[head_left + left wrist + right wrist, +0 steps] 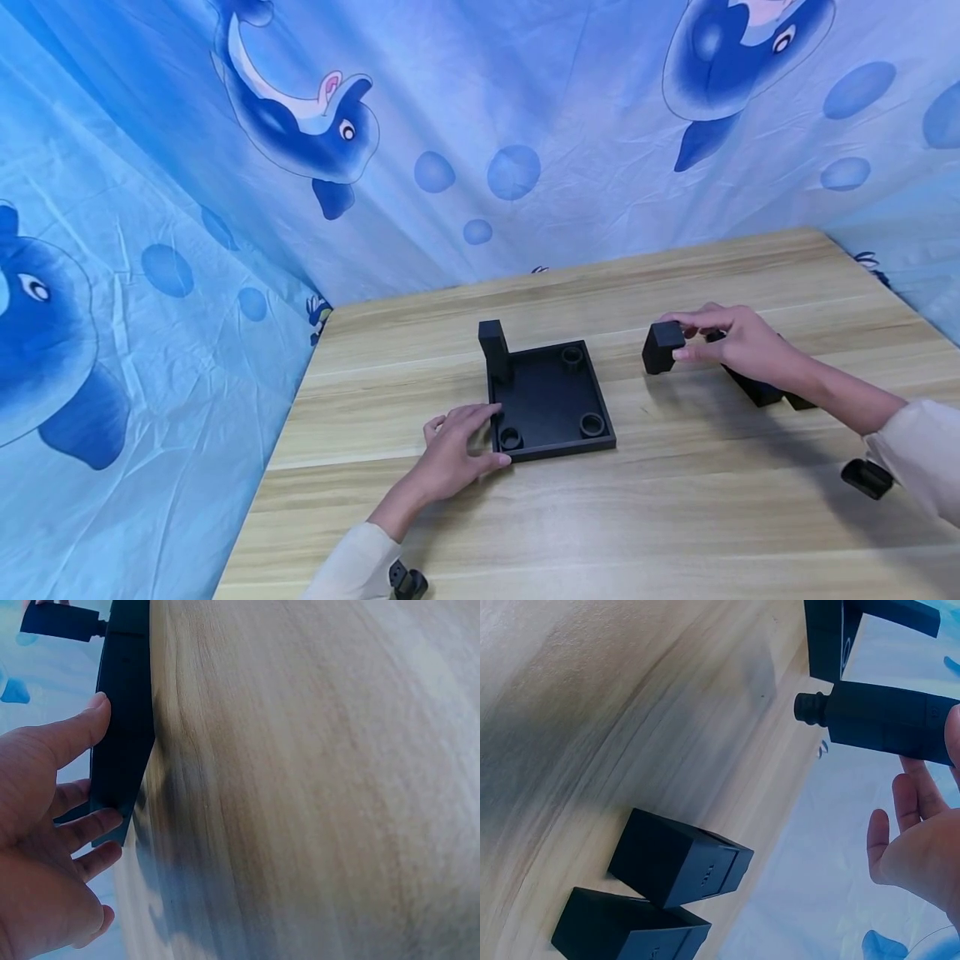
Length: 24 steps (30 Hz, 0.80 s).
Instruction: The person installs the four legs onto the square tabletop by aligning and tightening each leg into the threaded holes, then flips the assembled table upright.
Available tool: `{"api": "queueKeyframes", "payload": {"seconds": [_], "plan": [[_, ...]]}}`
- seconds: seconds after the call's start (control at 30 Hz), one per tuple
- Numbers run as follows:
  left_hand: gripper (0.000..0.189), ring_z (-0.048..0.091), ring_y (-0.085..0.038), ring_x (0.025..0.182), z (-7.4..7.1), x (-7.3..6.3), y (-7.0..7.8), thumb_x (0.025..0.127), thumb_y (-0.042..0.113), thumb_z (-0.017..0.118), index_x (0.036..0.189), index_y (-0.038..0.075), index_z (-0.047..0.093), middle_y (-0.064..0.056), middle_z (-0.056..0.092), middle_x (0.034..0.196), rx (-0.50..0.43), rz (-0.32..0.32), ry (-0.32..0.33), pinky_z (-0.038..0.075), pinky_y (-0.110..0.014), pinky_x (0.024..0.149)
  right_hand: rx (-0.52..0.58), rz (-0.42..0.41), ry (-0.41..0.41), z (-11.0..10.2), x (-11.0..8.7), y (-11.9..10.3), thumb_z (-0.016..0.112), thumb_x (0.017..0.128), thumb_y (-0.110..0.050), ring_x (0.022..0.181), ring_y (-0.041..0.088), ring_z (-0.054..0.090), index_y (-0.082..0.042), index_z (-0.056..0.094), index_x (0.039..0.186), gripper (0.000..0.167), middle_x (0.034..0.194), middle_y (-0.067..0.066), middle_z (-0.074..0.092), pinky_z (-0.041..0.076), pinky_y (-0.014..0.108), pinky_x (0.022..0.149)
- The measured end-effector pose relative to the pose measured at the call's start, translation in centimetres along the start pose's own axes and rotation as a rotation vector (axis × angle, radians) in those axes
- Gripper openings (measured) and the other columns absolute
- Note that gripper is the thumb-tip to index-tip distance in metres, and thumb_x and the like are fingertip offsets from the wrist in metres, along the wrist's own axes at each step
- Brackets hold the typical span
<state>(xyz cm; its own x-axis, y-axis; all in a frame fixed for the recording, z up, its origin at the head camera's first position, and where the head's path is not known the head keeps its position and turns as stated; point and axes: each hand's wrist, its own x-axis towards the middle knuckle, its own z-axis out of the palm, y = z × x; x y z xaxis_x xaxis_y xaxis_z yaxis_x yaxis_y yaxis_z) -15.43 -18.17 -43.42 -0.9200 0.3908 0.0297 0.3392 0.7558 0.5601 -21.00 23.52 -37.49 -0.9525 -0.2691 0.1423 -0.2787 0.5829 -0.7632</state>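
A square black tray-like base (543, 400) with a raised rim lies on the table, round sockets showing in three corners. A black leg (495, 350) stands upright at its far left corner. My left hand (453, 450) spans the near left corner, thumb at the near edge and index finger on the left rim, fingers fairly straight. To the right of the base, my right hand (731, 337) pinches a second black leg (662, 346) between thumb and fingers, above the table. In the right wrist view, a narrow ridged peg (810, 709) sticks out of that leg's end.
Two more black legs lie on the wooden table (637, 517), partly hidden behind my right forearm in the head view; the right wrist view shows one leg (682, 859) beside the other leg (630, 926). A blue dolphin-print curtain (480, 125) hangs behind the table.
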Motion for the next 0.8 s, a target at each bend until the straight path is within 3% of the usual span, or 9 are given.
{"api": "queueKeyframes", "payload": {"seconds": [0.23, 0.43, 0.8], "plan": [[0.072, 0.038, -0.022, 0.133, 0.0, -0.1, 0.0, 0.080, 0.040, 0.077, 0.142, 0.019, 0.048, -0.003, 0.049, 0.141, -0.001, 0.005, 0.010, 0.014, -0.052, 0.100, 0.031, 0.052, 0.004, 0.5, 0.6, -0.7, 0.076, 0.083, -0.033, 0.098, 0.018, 0.051, -0.024, 0.064, 0.128, 0.047, 0.104, 0.002, 0.061, 0.042, 0.033, 0.075], [0.071, 0.037, -0.021, 0.134, 0.0, -0.2, 0.0, 0.080, 0.040, 0.077, 0.142, 0.018, 0.048, -0.003, 0.049, 0.141, -0.003, 0.004, 0.007, 0.014, -0.052, 0.100, 0.086, 0.050, -0.027, 0.9, 1.8, -1.2, 0.072, 0.086, -0.035, 0.103, 0.020, 0.052, -0.022, 0.059, 0.134, 0.052, 0.109, 0.005, 0.063, 0.042, 0.039, 0.080], [0.072, 0.038, -0.023, 0.133, 0.0, -0.1, -0.1, 0.080, 0.039, 0.077, 0.142, 0.017, 0.049, -0.003, 0.049, 0.141, -0.009, 0.014, 0.013, 0.015, -0.053, 0.100, 0.275, 0.067, -0.031, 2.9, 4.8, -2.5, 0.075, 0.085, -0.028, 0.084, 0.020, 0.061, -0.014, 0.058, 0.135, 0.054, 0.102, 0.010, 0.066, 0.046, 0.029, 0.072]]}}
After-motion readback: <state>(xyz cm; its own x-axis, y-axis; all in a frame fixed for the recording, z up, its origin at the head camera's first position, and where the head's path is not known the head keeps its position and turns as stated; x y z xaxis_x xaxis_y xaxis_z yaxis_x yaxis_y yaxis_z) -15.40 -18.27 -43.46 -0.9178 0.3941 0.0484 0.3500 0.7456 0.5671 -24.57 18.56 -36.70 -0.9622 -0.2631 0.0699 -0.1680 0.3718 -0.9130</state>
